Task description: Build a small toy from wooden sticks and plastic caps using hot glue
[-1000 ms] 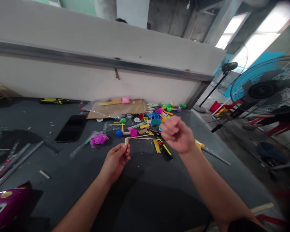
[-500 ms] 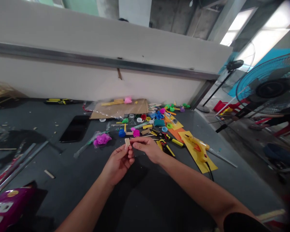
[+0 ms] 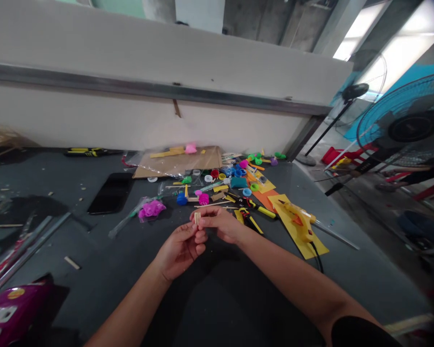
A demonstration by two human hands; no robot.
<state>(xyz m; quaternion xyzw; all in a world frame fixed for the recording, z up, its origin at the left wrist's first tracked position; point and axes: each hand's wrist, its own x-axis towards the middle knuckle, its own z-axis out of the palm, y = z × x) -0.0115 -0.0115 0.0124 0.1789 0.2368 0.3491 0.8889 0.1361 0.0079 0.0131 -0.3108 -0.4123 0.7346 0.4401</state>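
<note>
Between my two hands is a small piece of pale wooden sticks (image 3: pixel 197 218), set side by side and held upright. My left hand (image 3: pixel 183 246) pinches its lower end between thumb and fingers. From the other side, my right hand (image 3: pixel 222 224) closes thumb and forefinger on it. Just beyond my hands lie a blue bottle cap (image 3: pixel 182 198) and a pink cap (image 3: pixel 204 199) joined by small sticks. Yellow-and-black pliers (image 3: pixel 251 220) rest to the right of my right hand. Where the fingers overlap, part of the wood is hidden.
A yellow glue gun (image 3: pixel 298 222) lies on a yellow sheet (image 3: pixel 313 250), its cord trailing forward. Left are a black phone (image 3: pixel 110 193), a purple bundle (image 3: pixel 152 208) and a purple power strip (image 3: pixel 20 308). Cardboard (image 3: pixel 210 161) and several caps line the back; a fan (image 3: pixel 410 126) stands right.
My right thumb and forefinger have closed on the wooden piece, which has shifted slightly right and down and turned more upright. My left hand keeps its pinch.
</note>
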